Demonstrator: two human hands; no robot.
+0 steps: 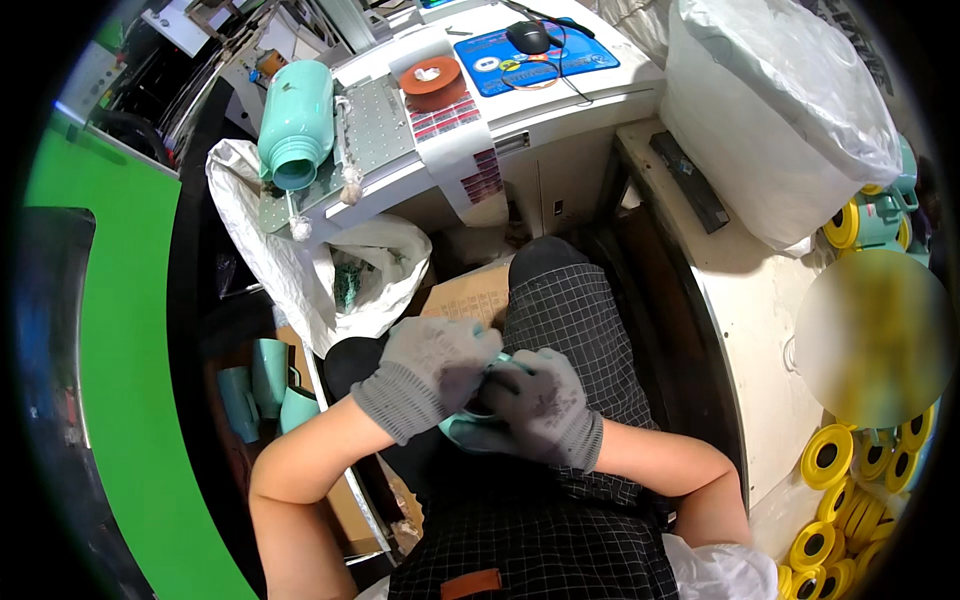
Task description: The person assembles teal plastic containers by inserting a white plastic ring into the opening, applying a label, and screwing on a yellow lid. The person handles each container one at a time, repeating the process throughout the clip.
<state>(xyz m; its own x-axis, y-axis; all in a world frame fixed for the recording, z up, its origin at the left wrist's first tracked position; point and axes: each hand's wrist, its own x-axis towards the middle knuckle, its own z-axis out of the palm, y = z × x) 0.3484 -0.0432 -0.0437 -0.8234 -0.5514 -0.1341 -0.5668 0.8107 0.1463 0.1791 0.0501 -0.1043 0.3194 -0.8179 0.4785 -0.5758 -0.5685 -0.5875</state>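
Note:
Both of my hands wear grey knit gloves with dark smudges and meet over my lap. My left hand [437, 364] is closed, its fingers curled at the top of a teal plastic piece [472, 434]. From the other side my right hand [540, 408] grips the same piece with bent fingers. The gloves cover most of it, so its full shape does not show. A dark opening or shadow shows between the two hands. My apron is black with a white grid pattern.
Ahead on the white bench lie a teal bottle [298, 118], a red-brown tape roll [432, 82] and a mouse [530, 38]. A white sack [380, 262] stands ahead left, teal containers [268, 376] left. Yellow-rimmed parts [826, 455] and a white bag [775, 110] are right.

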